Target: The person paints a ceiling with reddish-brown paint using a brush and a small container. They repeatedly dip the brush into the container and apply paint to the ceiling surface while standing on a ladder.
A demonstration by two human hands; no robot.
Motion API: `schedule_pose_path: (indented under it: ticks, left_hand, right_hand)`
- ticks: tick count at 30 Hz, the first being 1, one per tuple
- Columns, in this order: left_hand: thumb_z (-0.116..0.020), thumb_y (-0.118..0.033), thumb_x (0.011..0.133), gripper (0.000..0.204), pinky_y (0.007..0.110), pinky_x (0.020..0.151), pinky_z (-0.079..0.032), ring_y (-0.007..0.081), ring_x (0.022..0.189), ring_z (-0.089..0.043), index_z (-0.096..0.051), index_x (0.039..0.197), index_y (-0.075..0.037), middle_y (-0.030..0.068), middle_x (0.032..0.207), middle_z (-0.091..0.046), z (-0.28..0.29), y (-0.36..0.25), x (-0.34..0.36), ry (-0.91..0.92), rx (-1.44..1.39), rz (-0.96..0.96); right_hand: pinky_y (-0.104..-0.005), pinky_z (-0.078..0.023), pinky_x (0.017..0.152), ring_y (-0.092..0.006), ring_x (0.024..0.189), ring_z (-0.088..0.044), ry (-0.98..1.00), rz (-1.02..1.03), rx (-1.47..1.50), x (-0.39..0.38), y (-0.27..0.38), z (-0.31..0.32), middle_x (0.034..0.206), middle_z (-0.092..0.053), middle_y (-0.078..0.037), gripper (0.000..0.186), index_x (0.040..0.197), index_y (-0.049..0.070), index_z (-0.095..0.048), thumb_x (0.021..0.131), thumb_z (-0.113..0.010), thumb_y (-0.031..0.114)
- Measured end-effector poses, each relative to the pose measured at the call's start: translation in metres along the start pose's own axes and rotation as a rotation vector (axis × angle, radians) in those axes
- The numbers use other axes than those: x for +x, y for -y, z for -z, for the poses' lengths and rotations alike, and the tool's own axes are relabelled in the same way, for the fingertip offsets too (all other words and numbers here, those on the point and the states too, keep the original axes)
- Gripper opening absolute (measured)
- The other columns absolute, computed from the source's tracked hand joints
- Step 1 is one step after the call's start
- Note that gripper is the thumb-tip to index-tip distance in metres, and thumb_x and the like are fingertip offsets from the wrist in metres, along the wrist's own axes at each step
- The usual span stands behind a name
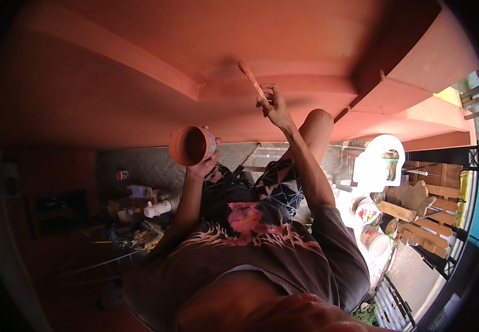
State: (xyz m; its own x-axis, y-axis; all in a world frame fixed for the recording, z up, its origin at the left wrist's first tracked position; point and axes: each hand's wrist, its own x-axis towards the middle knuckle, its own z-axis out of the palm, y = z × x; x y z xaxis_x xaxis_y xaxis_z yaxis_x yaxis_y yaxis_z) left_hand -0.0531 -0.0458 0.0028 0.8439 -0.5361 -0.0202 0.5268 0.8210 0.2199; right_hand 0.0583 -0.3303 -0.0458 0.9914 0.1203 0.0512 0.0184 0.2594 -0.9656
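Note:
My right hand (275, 106) grips a paintbrush (251, 79) by its handle, its bristle end raised toward the orange-red wall (284, 44). Paint of the same colour covers much of the brush. Whether the bristles touch the wall I cannot tell. In my left hand (209, 163) is a round paint tub (180, 146), its mouth tilted toward me and its inside coated orange-red. The fingers wrap round the tub's right side and base.
A ladder-like frame (267, 150) shows beyond my legs. Cluttered items and a white container (157, 208) lie on the floor at left. To the right stand a white plastic chair (380, 160), paint buckets (376, 242) and wooden planks (425, 235).

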Motion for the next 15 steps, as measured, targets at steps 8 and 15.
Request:
schedule_pose_path:
  ticks: [8, 15]
  left_hand:
    - [-0.055, -0.049, 0.1, 0.061, 0.033, 0.056, -0.059, 0.0377, 0.085, -0.062, -0.044, 0.148, -0.014, 0.0305, 0.13, -0.044, -0.009, -0.006, 0.013, 0.061, -0.014, 0.041]
    - [-0.057, -0.05, 0.098, 0.064, 0.032, 0.057, -0.06, 0.0388, 0.087, -0.064, -0.043, 0.148, -0.013, 0.0292, 0.129, -0.046, -0.008, -0.018, 0.013, 0.059, -0.015, 0.03]
  right_hand:
    - [-0.0298, -0.049, 0.055, -0.0176, 0.081, -0.068, -0.002, -0.01, -0.086, -0.022, 0.018, 0.006, 0.089, -0.068, -0.011, 0.04, 0.132, 0.008, -0.043, 0.1, -0.065, 0.02]
    - [-0.0421, -0.053, 0.075, -0.0301, 0.081, -0.068, 0.127, 0.278, -1.195, 0.004, 0.006, 0.026, 0.095, -0.072, -0.014, 0.038, 0.128, 0.011, -0.052, 0.094, -0.067, 0.022]
